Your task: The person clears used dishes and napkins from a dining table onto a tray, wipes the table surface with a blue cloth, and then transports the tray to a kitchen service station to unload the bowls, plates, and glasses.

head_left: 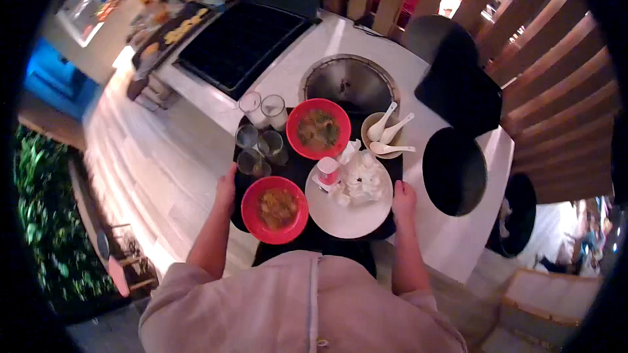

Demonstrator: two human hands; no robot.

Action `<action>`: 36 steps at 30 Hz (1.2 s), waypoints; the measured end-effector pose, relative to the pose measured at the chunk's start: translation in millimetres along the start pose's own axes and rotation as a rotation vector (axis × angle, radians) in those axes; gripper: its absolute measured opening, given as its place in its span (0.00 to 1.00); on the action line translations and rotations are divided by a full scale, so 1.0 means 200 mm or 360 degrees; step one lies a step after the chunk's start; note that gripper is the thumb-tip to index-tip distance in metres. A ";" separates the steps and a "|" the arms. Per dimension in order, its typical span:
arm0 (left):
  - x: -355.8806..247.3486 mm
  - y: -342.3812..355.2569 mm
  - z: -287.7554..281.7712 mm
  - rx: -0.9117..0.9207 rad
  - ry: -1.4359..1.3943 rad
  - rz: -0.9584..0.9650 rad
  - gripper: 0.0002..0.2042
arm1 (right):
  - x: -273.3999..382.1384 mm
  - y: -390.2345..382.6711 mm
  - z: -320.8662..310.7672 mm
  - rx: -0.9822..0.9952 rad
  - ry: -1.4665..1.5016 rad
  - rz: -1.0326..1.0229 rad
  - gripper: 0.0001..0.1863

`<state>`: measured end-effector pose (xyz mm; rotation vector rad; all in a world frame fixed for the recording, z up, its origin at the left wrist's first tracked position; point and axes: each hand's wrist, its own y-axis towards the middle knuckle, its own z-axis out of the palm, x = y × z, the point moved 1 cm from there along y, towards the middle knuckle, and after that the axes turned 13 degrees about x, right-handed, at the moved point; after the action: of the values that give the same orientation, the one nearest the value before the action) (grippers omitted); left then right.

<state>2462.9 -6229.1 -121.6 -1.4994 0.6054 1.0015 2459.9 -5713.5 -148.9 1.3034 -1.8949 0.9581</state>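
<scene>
My left hand [226, 187] is closed around the left edge of a dark tray [296, 168], and my right hand [404, 199] grips its right edge. On the tray, a red bowl [275, 210] of brownish food sits near my left hand. Farther off is another red bowl [318, 129] with soup and dark leafy bits. A white plate [347, 219] beside my right hand carries crumpled tissues [366, 180] and a small red-and-white cup [328, 170]. Several drinking glasses [271, 144] cluster at the far left. At the far right, a beige bowl [381, 124] holds three white soup spoons [390, 132].
Ahead is a pale counter [418, 111] with a round metal basin [350, 78], a black rectangular grate [242, 46] and a round dark opening [454, 171]. Wooden slats [556, 59] line the right. Plants [52, 216] and a floor walkway [147, 157] lie left.
</scene>
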 end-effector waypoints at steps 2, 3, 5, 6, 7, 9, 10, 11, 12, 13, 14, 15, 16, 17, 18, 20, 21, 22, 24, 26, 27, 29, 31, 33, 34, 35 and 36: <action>-0.23 0.13 0.11 0.0122 0.0087 -0.0037 0.29 | -0.08 -0.06 0.09 -0.0136 0.0105 0.0125 0.19; -0.40 0.18 0.14 0.0164 0.0100 0.0015 0.30 | -0.05 -0.06 0.17 -0.0190 0.0102 0.0144 0.19; -0.35 0.40 0.00 0.0327 0.0186 -0.0030 0.32 | -0.05 -0.16 0.28 -0.0209 0.0333 0.0335 0.20; -0.35 0.48 -0.06 0.0331 0.0218 -0.0108 0.32 | 0.11 -0.20 0.32 -0.0150 0.0356 0.0394 0.22; -0.40 0.53 -0.02 0.0375 0.0258 -0.0194 0.33 | 0.10 -0.22 0.35 -0.0193 0.0338 0.0442 0.22; -0.47 0.69 0.00 0.0270 0.0699 -0.0055 0.33 | 0.07 -0.23 0.43 -0.0379 -0.0013 0.0375 0.18; -0.46 0.79 -0.04 0.0208 0.0843 0.0013 0.33 | 0.09 -0.22 0.48 -0.0453 -0.0121 0.0293 0.18; -0.58 0.77 0.03 0.0347 0.0880 -0.0044 0.32 | 0.10 -0.22 0.49 -0.0462 -0.0144 0.0392 0.18; -0.59 0.76 0.06 0.0420 0.0732 -0.0014 0.32 | 0.10 -0.24 0.51 -0.0458 -0.0164 0.0478 0.18; -0.57 0.78 0.06 0.0400 0.0732 -0.0027 0.31 | 0.13 -0.25 0.54 -0.0413 -0.0181 0.0516 0.18; -0.54 0.86 0.02 0.0481 0.0700 -0.0005 0.31 | 0.20 -0.23 0.54 -0.0423 -0.0132 0.0517 0.19; -0.54 0.90 0.02 0.0499 0.0697 -0.0016 0.31 | 0.23 -0.21 0.52 -0.0469 -0.0083 0.0517 0.19; -0.53 0.93 0.04 0.0491 0.0851 -0.0010 0.31 | 0.16 -0.23 0.54 -0.0496 -0.0109 0.0526 0.18; -0.53 0.96 0.05 0.0481 0.1006 -0.0001 0.31 | 0.09 -0.25 0.54 -0.0512 -0.0119 0.0550 0.18; -0.53 1.00 0.04 0.0490 0.1008 -0.0019 0.31 | 0.09 -0.22 0.55 -0.0509 -0.0082 0.0534 0.18; -0.54 1.06 0.04 0.0474 0.1241 0.0127 0.32 | 0.11 -0.21 0.57 -0.0503 -0.0052 0.0535 0.18; -0.56 1.06 0.05 0.0483 0.1240 0.0125 0.32 | 0.20 -0.19 0.57 -0.0504 -0.0132 0.0601 0.18; -0.61 1.02 0.10 0.0481 0.1346 0.0110 0.33 | 0.24 -0.21 0.54 -0.0518 -0.0216 0.0674 0.18; -0.64 1.00 0.13 0.0490 0.1451 0.0108 0.33 | 0.25 -0.19 0.51 -0.0469 -0.0445 0.0716 0.18; -0.65 1.03 0.11 0.0516 0.1747 0.0081 0.33 | 0.29 -0.17 0.48 -0.0417 -0.0665 0.0746 0.19; -0.65 1.05 0.10 0.0525 0.1738 0.0098 0.33 | 0.33 -0.14 0.45 -0.0266 -0.0779 0.0783 0.19; -0.63 1.05 0.07 0.0506 0.1939 0.0062 0.32 | 0.34 -0.12 0.41 -0.0129 -0.0901 0.0813 0.19; -0.65 1.01 0.06 0.0597 0.1773 0.0006 0.29 | 0.29 -0.10 0.40 0.0101 -0.0783 0.0918 0.19; -0.64 0.98 0.01 0.0641 0.1610 -0.0070 0.27 | 0.29 -0.08 0.31 0.0246 -0.0963 0.0912 0.18; -0.60 0.97 -0.03 0.0644 0.1408 0.0121 0.23 | 0.35 -0.08 0.29 0.0395 -0.1137 0.0915 0.17; -0.56 0.96 -0.08 0.0638 0.1204 0.0311 0.20 | 0.41 -0.07 0.27 0.0427 -0.1136 0.0889 0.17; -0.58 0.92 -0.07 0.0608 0.1166 0.0368 0.17 | 0.52 -0.06 0.22 0.0290 -0.1002 0.0717 0.17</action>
<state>2256.8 -6297.7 -120.0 -1.4445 1.4305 0.4313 2435.6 -5802.8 -84.3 1.4252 -2.7231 1.0322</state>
